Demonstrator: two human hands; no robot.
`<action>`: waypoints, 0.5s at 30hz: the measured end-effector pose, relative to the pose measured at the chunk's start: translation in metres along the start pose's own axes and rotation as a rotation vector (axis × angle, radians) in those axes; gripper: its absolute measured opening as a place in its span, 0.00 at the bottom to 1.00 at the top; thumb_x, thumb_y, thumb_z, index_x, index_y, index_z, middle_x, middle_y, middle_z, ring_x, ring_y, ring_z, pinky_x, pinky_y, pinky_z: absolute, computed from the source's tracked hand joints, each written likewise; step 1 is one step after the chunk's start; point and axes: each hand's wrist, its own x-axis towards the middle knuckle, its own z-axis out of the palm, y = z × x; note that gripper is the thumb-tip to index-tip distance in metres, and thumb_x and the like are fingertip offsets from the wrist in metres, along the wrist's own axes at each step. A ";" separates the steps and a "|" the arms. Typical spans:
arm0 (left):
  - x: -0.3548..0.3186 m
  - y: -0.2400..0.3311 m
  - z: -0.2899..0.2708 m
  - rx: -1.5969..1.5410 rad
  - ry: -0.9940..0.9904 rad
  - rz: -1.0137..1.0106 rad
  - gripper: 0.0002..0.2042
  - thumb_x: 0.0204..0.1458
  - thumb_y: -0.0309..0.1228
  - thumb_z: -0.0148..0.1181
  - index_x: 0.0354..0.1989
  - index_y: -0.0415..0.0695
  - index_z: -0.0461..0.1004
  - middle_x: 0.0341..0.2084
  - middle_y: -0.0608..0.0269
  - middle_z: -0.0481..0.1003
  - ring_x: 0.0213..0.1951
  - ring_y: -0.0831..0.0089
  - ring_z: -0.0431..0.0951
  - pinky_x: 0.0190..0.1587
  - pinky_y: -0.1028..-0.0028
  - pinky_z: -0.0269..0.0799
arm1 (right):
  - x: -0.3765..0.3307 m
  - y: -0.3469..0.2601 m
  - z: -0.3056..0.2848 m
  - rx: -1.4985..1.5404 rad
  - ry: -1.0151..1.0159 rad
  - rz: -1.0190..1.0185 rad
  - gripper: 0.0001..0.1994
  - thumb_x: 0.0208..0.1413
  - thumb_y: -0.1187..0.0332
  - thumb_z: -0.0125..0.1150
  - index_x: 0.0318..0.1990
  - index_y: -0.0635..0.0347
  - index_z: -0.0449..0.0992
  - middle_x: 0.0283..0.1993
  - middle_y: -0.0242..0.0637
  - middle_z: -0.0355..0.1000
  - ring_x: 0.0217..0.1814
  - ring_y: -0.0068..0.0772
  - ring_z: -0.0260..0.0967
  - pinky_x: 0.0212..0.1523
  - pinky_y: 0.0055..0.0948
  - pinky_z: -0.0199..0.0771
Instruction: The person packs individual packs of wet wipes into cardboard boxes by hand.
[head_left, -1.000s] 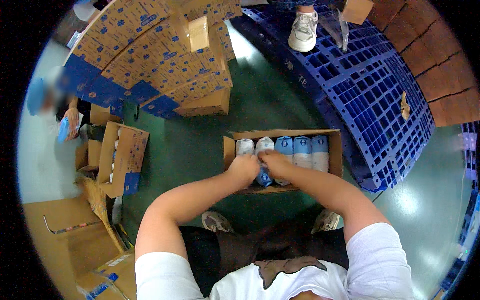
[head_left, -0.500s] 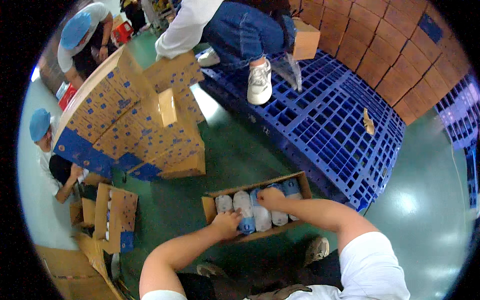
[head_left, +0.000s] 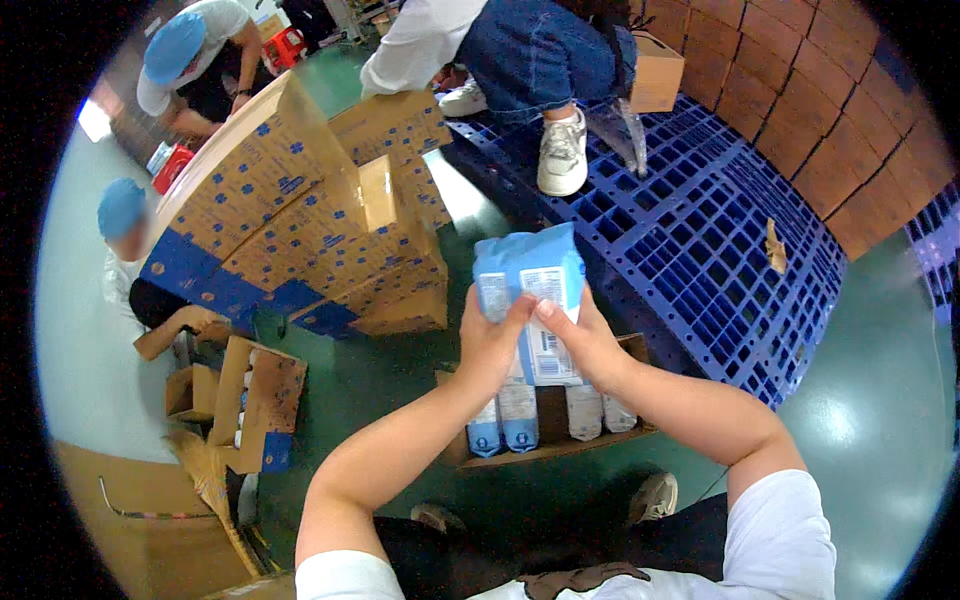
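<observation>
Your left hand (head_left: 487, 345) and right hand (head_left: 588, 340): fingers clamped on blue pouch (head_left: 528, 275), raised above box (head_left: 545, 425). Inspection step, likely. Next: keep grip firm, lower into box gap below fingers.

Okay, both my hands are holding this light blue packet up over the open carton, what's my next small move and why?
Probably lower the light blue packet into the gap at the carton's middle. Both the left hand and right hand hold it raised above the box, and other packets already stand inside.
</observation>
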 end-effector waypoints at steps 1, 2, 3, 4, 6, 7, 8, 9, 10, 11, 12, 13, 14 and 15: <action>0.002 0.000 0.005 -0.160 -0.003 -0.002 0.26 0.50 0.48 0.55 0.47 0.37 0.61 0.41 0.56 0.69 0.44 0.72 0.69 0.47 0.72 0.64 | 0.004 0.014 0.000 -0.097 0.102 -0.073 0.31 0.48 0.56 0.62 0.52 0.67 0.55 0.46 0.42 0.65 0.48 0.28 0.62 0.49 0.29 0.63; 0.004 0.001 0.005 -0.139 0.010 -0.003 0.26 0.50 0.48 0.55 0.47 0.37 0.61 0.41 0.56 0.69 0.43 0.72 0.69 0.47 0.72 0.65 | 0.006 0.018 0.001 -0.063 0.108 -0.089 0.30 0.48 0.57 0.62 0.51 0.67 0.56 0.45 0.41 0.66 0.46 0.27 0.63 0.48 0.28 0.64; 0.006 0.002 0.006 -0.121 0.025 -0.008 0.26 0.51 0.48 0.54 0.46 0.37 0.62 0.40 0.56 0.69 0.42 0.73 0.69 0.46 0.73 0.65 | 0.008 0.020 0.001 -0.031 0.115 -0.102 0.29 0.48 0.58 0.62 0.51 0.67 0.58 0.44 0.40 0.67 0.45 0.27 0.64 0.47 0.27 0.65; 0.006 0.002 0.006 -0.104 0.038 -0.012 0.26 0.51 0.48 0.54 0.46 0.37 0.62 0.40 0.56 0.69 0.42 0.73 0.70 0.45 0.73 0.66 | 0.010 0.023 0.001 0.000 0.123 -0.114 0.27 0.49 0.59 0.61 0.50 0.67 0.59 0.43 0.40 0.68 0.43 0.26 0.65 0.46 0.27 0.65; 0.003 0.002 0.004 -0.062 0.075 0.085 0.26 0.51 0.49 0.53 0.45 0.37 0.63 0.38 0.57 0.70 0.39 0.73 0.71 0.43 0.74 0.67 | 0.011 0.030 0.003 -0.010 0.133 -0.198 0.23 0.49 0.63 0.61 0.47 0.67 0.62 0.41 0.38 0.69 0.42 0.24 0.66 0.44 0.25 0.67; 0.001 0.005 0.003 -0.056 0.089 0.099 0.26 0.50 0.49 0.54 0.45 0.37 0.63 0.38 0.57 0.70 0.39 0.73 0.71 0.43 0.73 0.67 | 0.011 0.030 0.006 0.022 0.115 -0.212 0.23 0.49 0.63 0.61 0.48 0.67 0.62 0.41 0.38 0.69 0.42 0.23 0.66 0.44 0.25 0.67; 0.000 0.007 0.001 -0.049 0.101 0.112 0.26 0.50 0.49 0.54 0.45 0.37 0.63 0.38 0.57 0.71 0.39 0.73 0.71 0.43 0.73 0.67 | 0.011 0.030 0.008 0.054 0.098 -0.226 0.22 0.49 0.64 0.61 0.48 0.66 0.62 0.42 0.38 0.69 0.42 0.23 0.66 0.44 0.25 0.67; -0.001 0.008 0.002 -0.064 0.096 0.099 0.26 0.50 0.49 0.54 0.45 0.37 0.63 0.38 0.57 0.71 0.39 0.73 0.71 0.43 0.73 0.67 | 0.010 0.030 0.006 0.078 0.094 -0.208 0.22 0.49 0.64 0.62 0.48 0.66 0.63 0.41 0.37 0.69 0.42 0.23 0.66 0.44 0.25 0.67; 0.003 0.008 0.004 -0.079 0.090 0.086 0.26 0.50 0.50 0.54 0.44 0.37 0.64 0.38 0.57 0.71 0.39 0.73 0.71 0.42 0.73 0.67 | 0.012 0.029 0.004 0.103 0.091 -0.190 0.22 0.48 0.65 0.62 0.48 0.66 0.63 0.41 0.36 0.70 0.41 0.22 0.66 0.44 0.25 0.68; 0.009 0.010 0.005 -0.093 0.083 0.072 0.26 0.50 0.50 0.55 0.44 0.37 0.64 0.38 0.57 0.71 0.39 0.73 0.72 0.42 0.73 0.67 | 0.017 0.028 0.002 0.054 0.119 -0.167 0.21 0.48 0.65 0.62 0.47 0.65 0.64 0.40 0.35 0.70 0.40 0.22 0.67 0.43 0.24 0.68; 0.012 0.005 0.004 -0.072 0.091 0.051 0.26 0.49 0.50 0.55 0.44 0.37 0.65 0.38 0.57 0.71 0.38 0.73 0.72 0.42 0.73 0.67 | 0.020 0.027 0.002 0.085 0.109 -0.172 0.20 0.48 0.65 0.62 0.46 0.65 0.65 0.39 0.35 0.71 0.38 0.22 0.67 0.41 0.24 0.69; 0.017 0.001 0.001 -0.047 0.100 0.031 0.26 0.49 0.50 0.55 0.43 0.37 0.66 0.38 0.57 0.72 0.38 0.73 0.72 0.42 0.73 0.68 | 0.021 0.027 0.004 0.098 0.110 -0.141 0.20 0.48 0.63 0.62 0.45 0.65 0.66 0.38 0.35 0.71 0.37 0.21 0.67 0.40 0.24 0.69; 0.020 -0.004 -0.002 -0.022 0.109 0.011 0.26 0.49 0.50 0.55 0.43 0.37 0.66 0.37 0.57 0.72 0.38 0.73 0.72 0.42 0.73 0.68 | 0.022 0.028 0.006 0.112 0.111 -0.111 0.20 0.49 0.62 0.62 0.45 0.65 0.67 0.38 0.35 0.71 0.37 0.21 0.67 0.39 0.24 0.69; 0.021 -0.008 -0.002 -0.073 0.089 -0.024 0.26 0.49 0.51 0.55 0.43 0.36 0.67 0.37 0.57 0.72 0.38 0.73 0.73 0.42 0.73 0.68 | 0.023 0.028 0.004 0.067 0.119 -0.093 0.19 0.49 0.61 0.61 0.43 0.64 0.68 0.37 0.35 0.71 0.36 0.20 0.67 0.38 0.23 0.69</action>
